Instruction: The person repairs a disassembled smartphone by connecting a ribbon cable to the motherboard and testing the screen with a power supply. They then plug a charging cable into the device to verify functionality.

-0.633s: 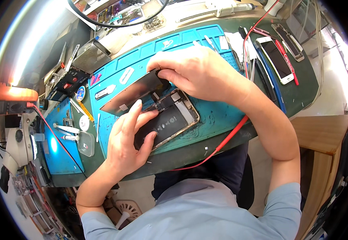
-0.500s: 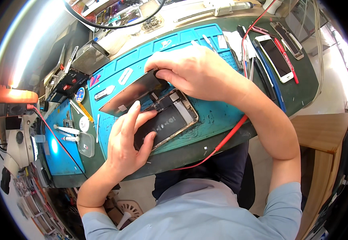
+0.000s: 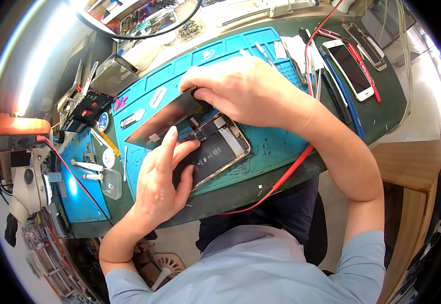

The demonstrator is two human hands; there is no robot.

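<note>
An opened smartphone lies on a blue silicone work mat (image 3: 276,147), its black battery (image 3: 211,158) and inner parts exposed. Its screen panel (image 3: 163,120) is tilted up along the far side of the phone body, near the connectors at the phone's upper end. My right hand (image 3: 245,91) pinches the panel's upper right corner between thumb and fingers. My left hand (image 3: 162,182) rests over the lower left of the phone, fingers spread, with the index finger near the panel's lower edge and the thumb at the battery's side.
A white smartphone (image 3: 349,71) lies at the right beside a red test probe (image 3: 363,73) and tweezers. Another red probe (image 3: 292,168) crosses the near mat edge. An orange multimeter (image 3: 20,133), a clear small box (image 3: 111,183) and a yellow cutter (image 3: 111,144) are at the left.
Both hands keep their places on the phone and panel. The whole view has shifted very slightly; nothing is taken up or let go.
</note>
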